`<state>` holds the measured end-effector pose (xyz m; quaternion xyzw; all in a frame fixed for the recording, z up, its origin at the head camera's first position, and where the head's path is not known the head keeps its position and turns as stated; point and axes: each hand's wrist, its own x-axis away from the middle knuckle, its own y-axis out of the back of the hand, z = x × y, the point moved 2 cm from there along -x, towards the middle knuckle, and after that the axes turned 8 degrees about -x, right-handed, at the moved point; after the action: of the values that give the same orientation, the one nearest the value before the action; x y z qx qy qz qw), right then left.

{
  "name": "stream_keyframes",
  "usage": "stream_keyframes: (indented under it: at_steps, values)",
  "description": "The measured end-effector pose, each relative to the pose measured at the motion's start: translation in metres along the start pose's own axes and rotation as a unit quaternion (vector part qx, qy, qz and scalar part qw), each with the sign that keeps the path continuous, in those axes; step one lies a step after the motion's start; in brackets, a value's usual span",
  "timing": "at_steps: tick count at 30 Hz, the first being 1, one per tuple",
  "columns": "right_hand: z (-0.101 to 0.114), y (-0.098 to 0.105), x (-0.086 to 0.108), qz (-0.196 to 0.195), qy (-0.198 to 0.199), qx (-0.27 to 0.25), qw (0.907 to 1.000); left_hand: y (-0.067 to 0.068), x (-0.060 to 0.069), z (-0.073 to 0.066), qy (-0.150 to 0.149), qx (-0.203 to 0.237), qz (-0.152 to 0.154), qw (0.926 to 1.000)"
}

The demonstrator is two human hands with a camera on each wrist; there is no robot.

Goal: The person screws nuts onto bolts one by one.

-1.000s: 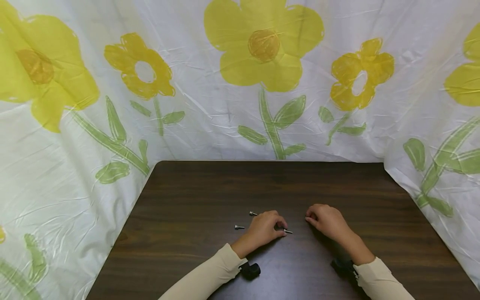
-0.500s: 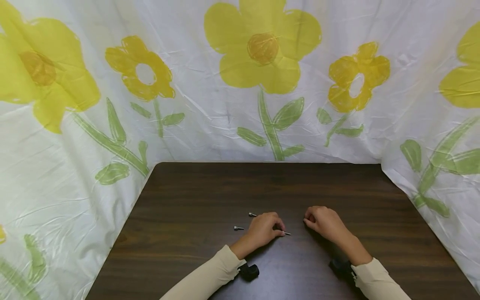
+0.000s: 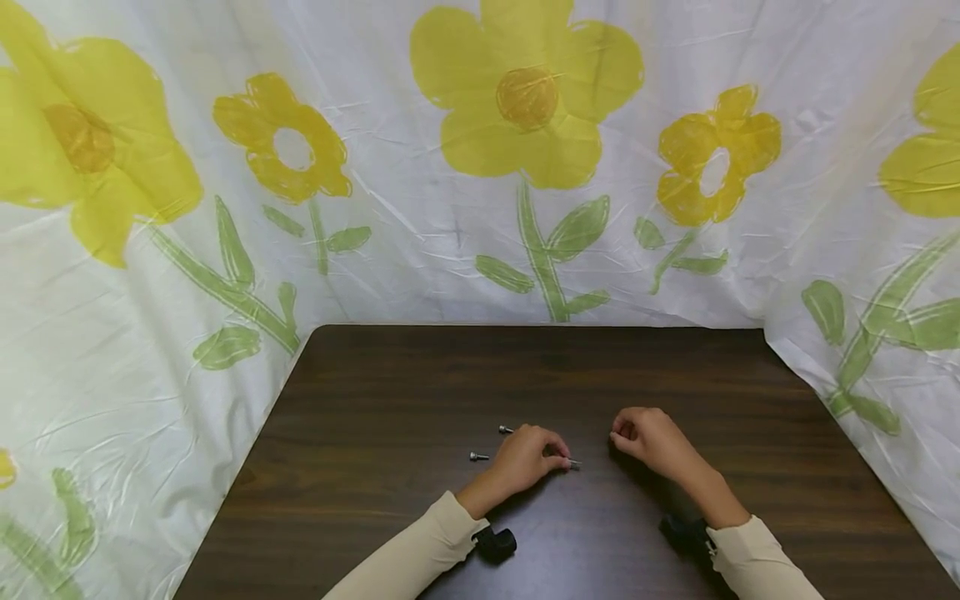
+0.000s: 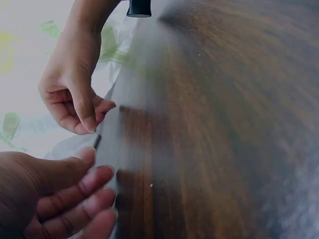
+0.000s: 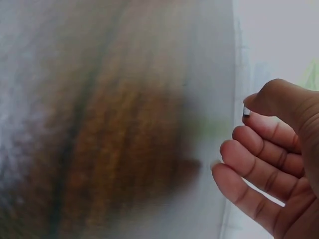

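My left hand pinches a thin metal bolt between thumb and fingertips, its shank pointing right toward the other hand. In the left wrist view the bolt shows as a short dark rod above the thumb tip. Across a small gap, my right hand pinches a tiny silver nut-like piece between thumb and index finger, the other fingers loosely bent. Two socket-head bolts lie on the table by the left hand: one nearer bolt and one farther bolt, both partly hidden by that hand.
The dark wood-grain table stretches under both hands. Behind it and along its sides hangs a white curtain with yellow flowers. A black wrist camera sits under the left wrist, and another black camera under the right.
Both hands keep their pinches and stay almost in place. Slightly less of the held bolt's shank shows beyond the left fingertips than a second ago. The loose bolts have not moved.
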<state>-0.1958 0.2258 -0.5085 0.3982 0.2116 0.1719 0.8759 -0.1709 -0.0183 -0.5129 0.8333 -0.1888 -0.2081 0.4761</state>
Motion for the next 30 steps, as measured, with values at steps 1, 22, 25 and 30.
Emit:
stream_keyframes:
  at_steps: [1, 22, 25, 30]
  values:
    - [0.000, 0.001, -0.001, -0.002, 0.003, -0.002, 1.0000, 0.000, -0.001, 0.000, -0.003, 0.020, -0.003, 0.9998]
    - [0.051, 0.012, -0.018, -0.064, 0.101, -0.088, 0.9889, 0.047, -0.001, 0.001, -0.019, 0.220, -0.123, 0.9676]
    - [0.063, 0.015, -0.021, -0.084, 0.107, -0.128, 0.9823, 0.055, -0.002, -0.001, -0.021, 0.234, -0.138, 0.9622]
    - [0.079, 0.021, -0.024, -0.125, 0.106, -0.175, 0.9708, 0.063, -0.003, -0.005, -0.034, 0.257, -0.159, 0.9526]
